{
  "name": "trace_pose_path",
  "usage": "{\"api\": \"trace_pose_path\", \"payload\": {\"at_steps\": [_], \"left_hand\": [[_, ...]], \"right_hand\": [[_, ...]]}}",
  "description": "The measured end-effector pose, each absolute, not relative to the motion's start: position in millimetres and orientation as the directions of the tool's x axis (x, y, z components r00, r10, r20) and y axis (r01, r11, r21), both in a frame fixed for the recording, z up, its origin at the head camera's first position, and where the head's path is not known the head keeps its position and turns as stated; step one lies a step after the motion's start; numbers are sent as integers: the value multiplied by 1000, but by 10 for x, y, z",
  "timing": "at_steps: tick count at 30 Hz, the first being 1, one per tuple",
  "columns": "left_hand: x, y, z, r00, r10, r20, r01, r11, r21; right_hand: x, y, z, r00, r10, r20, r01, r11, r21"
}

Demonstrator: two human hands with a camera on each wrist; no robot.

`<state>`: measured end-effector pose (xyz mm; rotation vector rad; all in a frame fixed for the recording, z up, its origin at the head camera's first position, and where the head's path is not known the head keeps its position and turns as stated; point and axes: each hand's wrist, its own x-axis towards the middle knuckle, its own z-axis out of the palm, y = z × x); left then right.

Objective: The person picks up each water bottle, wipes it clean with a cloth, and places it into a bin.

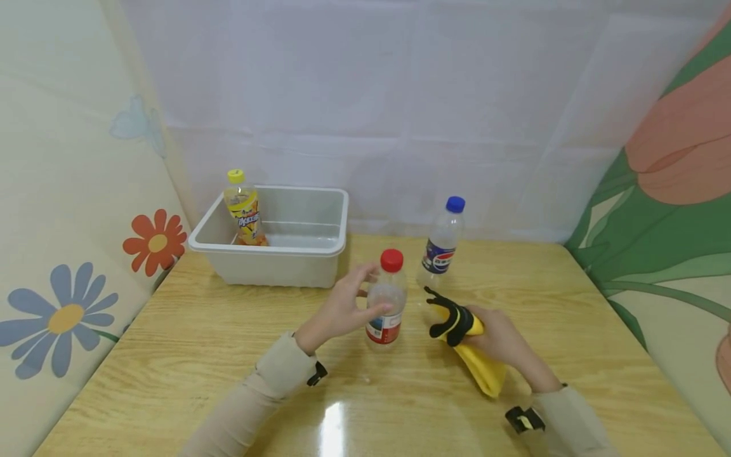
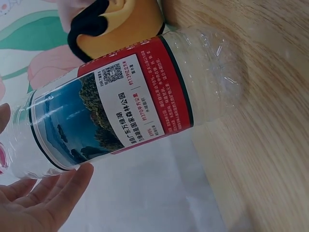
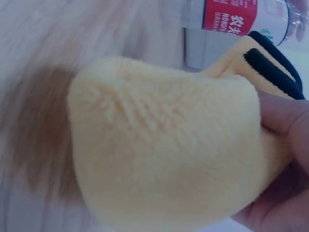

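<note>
A clear bottle with a red cap and a red label stands upright on the wooden table. My left hand brackets it from the left with thumb and fingers spread. In the left wrist view the fingers lie straight beside the bottle, not curled round it. My right hand grips a folded yellow cloth with black trim, resting on the table just right of the bottle. The right wrist view shows the cloth bunched in that hand, with the bottle's label beyond it.
A blue-capped bottle stands behind the red-capped one. A white plastic bin sits at the back left with a yellow-capped orange drink bottle upright inside. Fabric walls close in the left, back and right sides.
</note>
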<state>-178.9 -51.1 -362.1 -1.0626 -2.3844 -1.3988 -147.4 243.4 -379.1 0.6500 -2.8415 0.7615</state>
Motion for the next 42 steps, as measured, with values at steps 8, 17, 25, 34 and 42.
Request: {"api": "trace_pose_path", "payload": {"at_steps": [8, 17, 25, 34, 42], "left_hand": [[-1770, -517, -3615, -722, 503, 475, 659, 291, 694], [-1762, -527, -3619, -722, 515, 462, 649, 273, 710], [-1773, -536, -3658, -708, 496, 503, 672, 255, 695], [-1767, -550, -3671, -712, 481, 512, 673, 258, 693], [-1753, -563, -3664, -721, 481, 498, 652, 228, 723]], "right_hand": [[-1499, 2416, -3754, -894, -301, 332, -436, 753, -492], [-1493, 2359, -3709, -902, -246, 354, -417, 707, -571], [-1492, 2274, -3646, -885, -237, 401, -451, 651, -611], [-1495, 2121, -3538, -853, -262, 451, -517, 547, -659], [-1500, 2018, -3499, -804, -305, 510, -591, 495, -636]]}}
